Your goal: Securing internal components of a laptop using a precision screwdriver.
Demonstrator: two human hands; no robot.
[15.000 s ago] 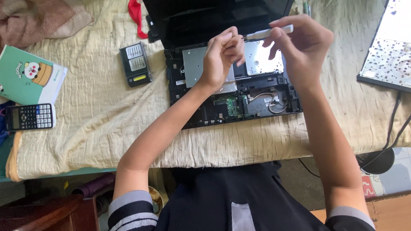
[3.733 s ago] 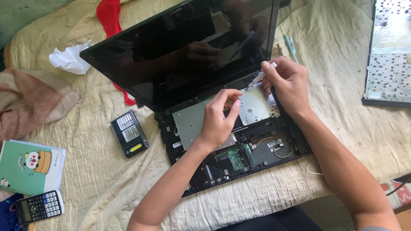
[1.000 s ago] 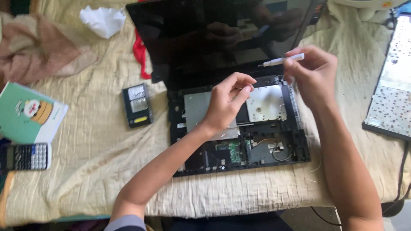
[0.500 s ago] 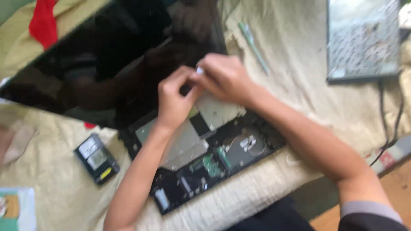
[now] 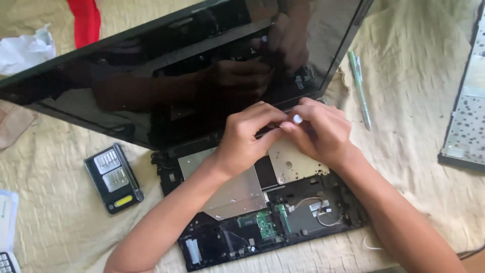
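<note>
Now | L hand (image 5: pixel 246 135) + R hand (image 5: pixel 319 132) together, pinching white-tipped tool (image 5: pixel 297 119) over opened laptop (image 5: pixel 262 212) | keep tip vertical, light torque | bit case (image 5: pixel 114 178) left of L.

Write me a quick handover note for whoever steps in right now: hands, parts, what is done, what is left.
Left hand and right hand meet over the opened laptop near its hinge, pinching a slim white-tipped tool between them.
The laptop base lies uncovered: metal plate, green circuit board and wires exposed; its dark screen stands up behind.
Removed keyboard lies at the right edge, a green pen beside the screen, a small bit case to the left.
Done: keyboard off. Left: the base is still open.
</note>
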